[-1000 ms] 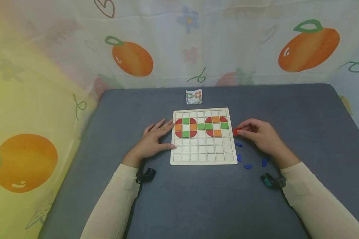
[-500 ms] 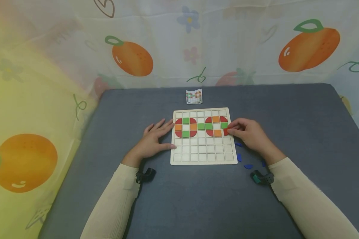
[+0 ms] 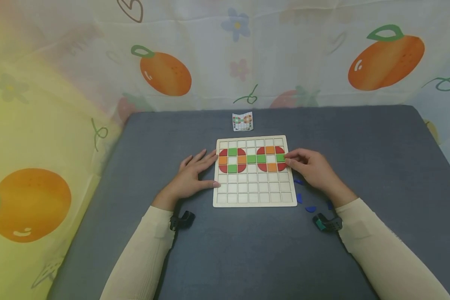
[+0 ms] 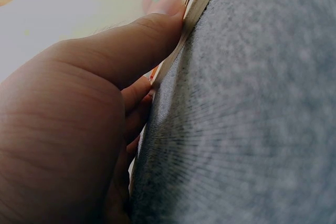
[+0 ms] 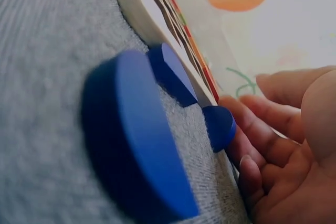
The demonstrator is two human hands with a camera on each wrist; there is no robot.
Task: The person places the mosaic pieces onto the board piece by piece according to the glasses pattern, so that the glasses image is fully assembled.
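A pale wooden grid board (image 3: 254, 200) lies on the grey table, bearing red, green and orange pieces in two ring shapes joined by a green square (image 3: 251, 159). My left hand (image 3: 189, 177) rests along the board's left edge, thumb (image 4: 168, 4) and fingers spread against it. At the right edge, my right hand (image 3: 313, 168) has its fingertips by a red rounded piece (image 3: 281, 167), which lies flat in a cell of the right ring. In the right wrist view the thumb stands apart from the fingers, with nothing visible between them.
Several blue half-round pieces (image 3: 311, 209) lie on the table right of the board, close under the right hand; one big blue piece (image 5: 142, 140) looms in the right wrist view. Behind the board lies a small pattern card (image 3: 242, 122). A fruit-print cloth (image 3: 210, 54) hangs behind.
My right hand has moved left to the board with the red piece, which has gone from tilted in the fingers to flat in the right ring's lower right cell. The left hand has stayed put.
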